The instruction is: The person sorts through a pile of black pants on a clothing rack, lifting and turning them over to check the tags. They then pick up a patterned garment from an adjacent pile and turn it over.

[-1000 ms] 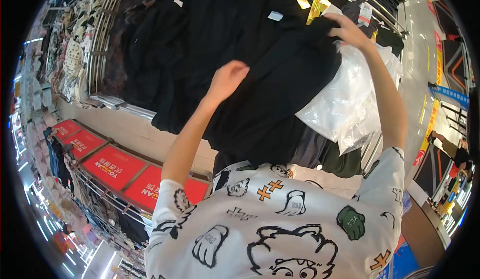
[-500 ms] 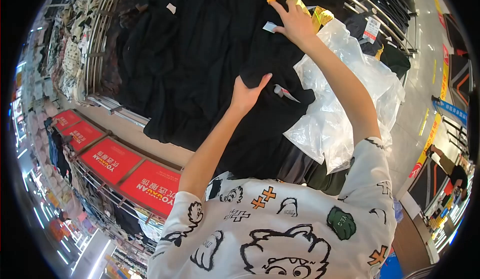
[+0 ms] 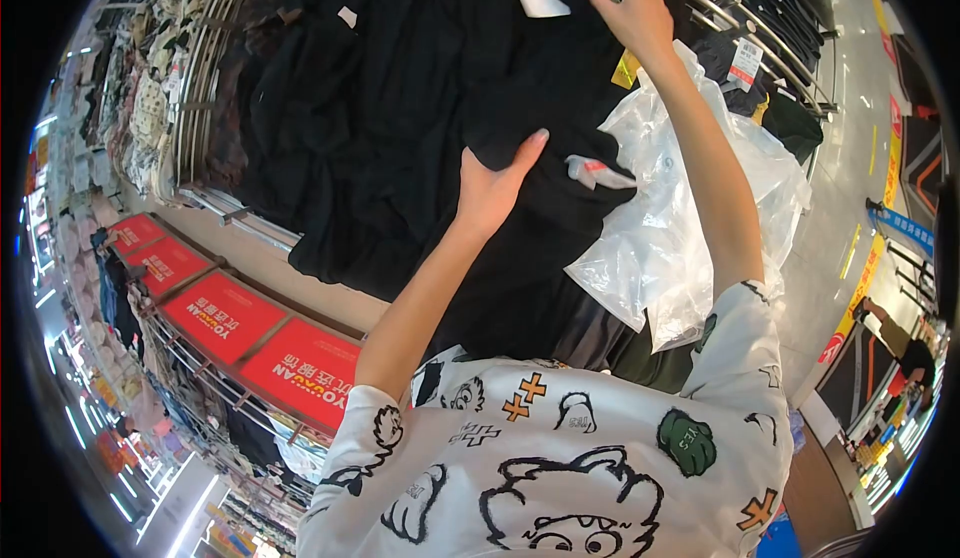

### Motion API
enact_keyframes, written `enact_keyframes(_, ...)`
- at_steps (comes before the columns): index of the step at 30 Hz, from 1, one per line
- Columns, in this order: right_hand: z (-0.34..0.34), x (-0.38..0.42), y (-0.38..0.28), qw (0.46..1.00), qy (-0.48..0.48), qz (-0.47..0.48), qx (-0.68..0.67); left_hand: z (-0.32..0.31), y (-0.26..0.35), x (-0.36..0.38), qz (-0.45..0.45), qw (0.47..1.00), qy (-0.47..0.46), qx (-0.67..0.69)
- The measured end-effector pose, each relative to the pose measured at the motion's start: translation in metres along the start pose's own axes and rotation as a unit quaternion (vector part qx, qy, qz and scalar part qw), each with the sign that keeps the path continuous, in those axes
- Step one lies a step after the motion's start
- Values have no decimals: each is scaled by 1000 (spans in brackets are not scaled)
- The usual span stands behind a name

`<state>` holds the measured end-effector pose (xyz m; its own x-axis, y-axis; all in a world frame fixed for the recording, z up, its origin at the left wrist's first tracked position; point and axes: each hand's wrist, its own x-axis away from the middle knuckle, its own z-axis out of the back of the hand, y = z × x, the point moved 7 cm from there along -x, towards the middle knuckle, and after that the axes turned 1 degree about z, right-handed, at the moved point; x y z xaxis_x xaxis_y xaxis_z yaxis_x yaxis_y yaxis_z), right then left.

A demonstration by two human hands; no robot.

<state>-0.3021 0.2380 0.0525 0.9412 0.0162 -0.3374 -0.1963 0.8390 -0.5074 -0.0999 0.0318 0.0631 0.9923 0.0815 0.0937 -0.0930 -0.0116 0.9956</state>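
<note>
A black garment (image 3: 400, 158) with a soft, creased surface is spread over the rack in front of me. My left hand (image 3: 490, 193) is at its lower middle, thumb stretched along the top and the other fingers tucked out of sight in the cloth. Right of that thumb, a white tag with red print (image 3: 598, 172) lies on the black fabric. My right hand (image 3: 642, 18) reaches to the top edge near the metal rails, thumb and fingers apart, fingertips beside yellow strips. Left of it is a white label (image 3: 544, 4). A clear plastic bag (image 3: 690, 188) lies under my right forearm.
Metal rails (image 3: 760, 33) with dark clothes and a price tag (image 3: 744, 63) run at the upper right. Red printed signs (image 3: 220, 313) line the rack at the left. Light patterned clothes (image 3: 145, 88) hang further left. A person (image 3: 910, 358) is at the far right.
My right hand has moved up and right, off the yellow strip and small label. The white label now shows larger, and the red-printed tag has shifted right. My left hand has barely moved.
</note>
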Motion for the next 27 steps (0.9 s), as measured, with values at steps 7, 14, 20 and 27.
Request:
enact_keyframes(7,34,105,-94,826,-528,34,-197,14,15,-12,13,992,92,90)
enact_keyframes(14,11,54,-65,865,-398,-95,-292,50,-67,-16,117,987,33,-106)
enact_keyframes(20,-106,-14,38,942,-318,5,-106,62,-88,53,25,888,-13,-460)
enact_keyframes(27,-72,-49,63,983,-115,20,145,94,-53,147,9,827,32,-561)
